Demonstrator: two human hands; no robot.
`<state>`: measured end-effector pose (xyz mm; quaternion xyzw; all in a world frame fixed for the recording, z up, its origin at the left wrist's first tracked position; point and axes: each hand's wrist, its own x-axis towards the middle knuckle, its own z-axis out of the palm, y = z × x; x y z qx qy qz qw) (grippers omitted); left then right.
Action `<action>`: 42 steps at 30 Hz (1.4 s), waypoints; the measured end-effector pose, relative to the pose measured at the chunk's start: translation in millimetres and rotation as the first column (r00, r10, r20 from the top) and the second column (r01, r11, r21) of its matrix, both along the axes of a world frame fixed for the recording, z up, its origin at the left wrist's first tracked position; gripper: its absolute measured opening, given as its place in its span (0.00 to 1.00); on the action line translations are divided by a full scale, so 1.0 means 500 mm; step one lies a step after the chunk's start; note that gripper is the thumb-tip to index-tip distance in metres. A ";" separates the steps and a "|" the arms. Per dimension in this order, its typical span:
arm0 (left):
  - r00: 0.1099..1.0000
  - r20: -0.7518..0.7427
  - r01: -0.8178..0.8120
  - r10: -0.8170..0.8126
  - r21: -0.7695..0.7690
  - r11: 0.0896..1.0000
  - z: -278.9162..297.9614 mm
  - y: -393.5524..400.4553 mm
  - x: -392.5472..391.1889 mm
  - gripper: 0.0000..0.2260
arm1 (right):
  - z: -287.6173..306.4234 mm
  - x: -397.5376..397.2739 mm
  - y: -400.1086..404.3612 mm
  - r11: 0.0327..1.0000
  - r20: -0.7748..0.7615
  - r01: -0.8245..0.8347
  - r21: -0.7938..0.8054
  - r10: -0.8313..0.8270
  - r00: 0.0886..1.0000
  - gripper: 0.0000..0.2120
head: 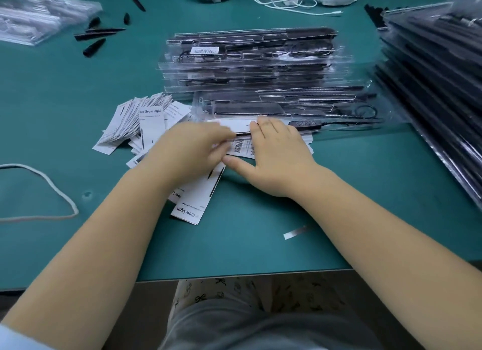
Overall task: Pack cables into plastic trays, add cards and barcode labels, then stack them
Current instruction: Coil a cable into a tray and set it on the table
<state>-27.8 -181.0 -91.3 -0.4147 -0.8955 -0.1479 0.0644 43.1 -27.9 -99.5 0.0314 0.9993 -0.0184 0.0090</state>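
Left hand (193, 146) pinches the barcode sheet (241, 147), right hand (276, 151) lies flat, grip wide. Labels look thin and floppy, so probably peel from an edge.

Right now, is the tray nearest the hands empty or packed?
Packed: the near tray holds black strips and a coiled cable under its clear plastic.

I'm looking at a packing workbench: green mat (260, 234), stacked clear trays (250, 62), a heap of printed cards (140, 120), barcode labels (241, 147).
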 end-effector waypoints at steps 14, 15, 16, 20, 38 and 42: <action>0.976 -0.135 -0.171 0.169 -0.005 0.985 -0.002 0.009 -0.019 0.13 | -0.008 0.006 0.024 0.979 0.084 -0.106 -0.177 0.122 0.989 0.42; 0.976 -0.121 -0.183 0.181 -0.010 0.983 -0.005 0.010 -0.017 0.13 | -0.007 0.008 0.031 0.965 0.080 -0.122 -0.230 0.144 0.986 0.41; 0.975 -0.109 -0.194 0.192 -0.011 0.981 -0.008 0.012 -0.015 0.13 | -0.006 0.010 0.037 0.952 0.072 -0.126 -0.278 0.151 0.986 0.39; 0.971 -0.152 -0.193 0.186 -0.029 0.981 -0.017 0.018 -0.008 0.13 | -0.001 0.007 0.041 0.942 0.032 -0.133 -0.307 0.150 0.988 0.31; 0.972 -0.183 -0.168 0.148 -0.098 0.981 -0.018 0.022 -0.010 0.12 | 0.036 0.090 0.106 0.991 -0.098 -0.134 -0.005 0.133 0.986 0.25; 0.966 -0.214 -0.178 0.144 -0.144 0.973 -0.016 0.026 -0.005 0.10 | 0.029 0.079 0.096 0.998 -0.072 -0.058 -0.039 0.056 0.996 0.23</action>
